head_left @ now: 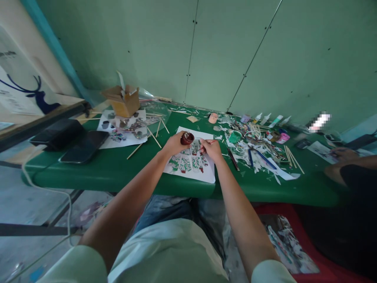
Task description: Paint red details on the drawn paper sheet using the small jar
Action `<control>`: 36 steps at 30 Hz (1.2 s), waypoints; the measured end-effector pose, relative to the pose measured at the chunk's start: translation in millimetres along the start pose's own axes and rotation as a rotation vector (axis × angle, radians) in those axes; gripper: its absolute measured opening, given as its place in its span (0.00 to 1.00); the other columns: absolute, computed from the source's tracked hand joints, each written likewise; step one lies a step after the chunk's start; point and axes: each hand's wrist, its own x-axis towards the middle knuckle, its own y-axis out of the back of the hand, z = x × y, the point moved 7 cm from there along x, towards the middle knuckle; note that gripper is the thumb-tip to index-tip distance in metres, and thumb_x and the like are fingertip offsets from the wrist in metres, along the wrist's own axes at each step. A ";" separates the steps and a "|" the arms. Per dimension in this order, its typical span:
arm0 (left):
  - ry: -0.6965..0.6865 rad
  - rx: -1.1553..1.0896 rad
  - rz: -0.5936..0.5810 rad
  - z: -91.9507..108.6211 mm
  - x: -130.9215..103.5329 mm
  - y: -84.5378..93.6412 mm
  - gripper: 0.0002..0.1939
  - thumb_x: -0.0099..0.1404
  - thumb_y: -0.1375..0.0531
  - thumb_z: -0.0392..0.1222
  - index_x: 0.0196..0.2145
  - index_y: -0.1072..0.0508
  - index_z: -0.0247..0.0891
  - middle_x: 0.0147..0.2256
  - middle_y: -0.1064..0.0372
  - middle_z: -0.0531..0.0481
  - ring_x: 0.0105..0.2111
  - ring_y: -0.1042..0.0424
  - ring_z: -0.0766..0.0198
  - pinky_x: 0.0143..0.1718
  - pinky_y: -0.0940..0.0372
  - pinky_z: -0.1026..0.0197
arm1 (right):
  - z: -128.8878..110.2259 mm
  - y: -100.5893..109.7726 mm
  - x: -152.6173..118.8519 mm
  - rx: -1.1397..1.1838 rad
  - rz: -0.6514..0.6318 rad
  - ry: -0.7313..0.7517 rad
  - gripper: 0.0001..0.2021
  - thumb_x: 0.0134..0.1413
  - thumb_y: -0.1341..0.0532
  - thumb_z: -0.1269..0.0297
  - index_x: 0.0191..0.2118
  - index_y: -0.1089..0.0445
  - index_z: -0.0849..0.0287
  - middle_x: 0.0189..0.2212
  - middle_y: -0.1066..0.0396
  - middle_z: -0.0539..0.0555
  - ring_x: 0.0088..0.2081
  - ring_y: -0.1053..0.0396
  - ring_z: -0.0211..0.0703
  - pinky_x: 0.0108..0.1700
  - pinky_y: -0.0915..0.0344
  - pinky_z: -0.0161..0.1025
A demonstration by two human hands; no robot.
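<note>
Arms (134, 192) extended forward, hands (174, 144) curled, near each other

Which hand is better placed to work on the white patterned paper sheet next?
Probably the right hand: it's pinched above the sheet, while the left hand holds a round dark-red jar.

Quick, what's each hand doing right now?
Left hand: closed around a dark red jar.
Right hand: closed in a pinch over the white sheet; anything in it is too small to tell.
</note>
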 end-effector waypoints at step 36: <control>-0.003 0.010 -0.005 -3.9 0.7 -1.9 0.33 0.47 0.37 0.53 0.50 0.39 0.43 0.44 0.31 0.45 0.43 0.31 0.51 0.38 0.39 0.56 | 0.7 4.7 0.7 0.035 0.069 -0.004 0.20 0.44 0.39 0.50 0.15 0.37 0.60 0.09 0.39 0.47 0.11 0.41 0.32 0.17 0.43 0.29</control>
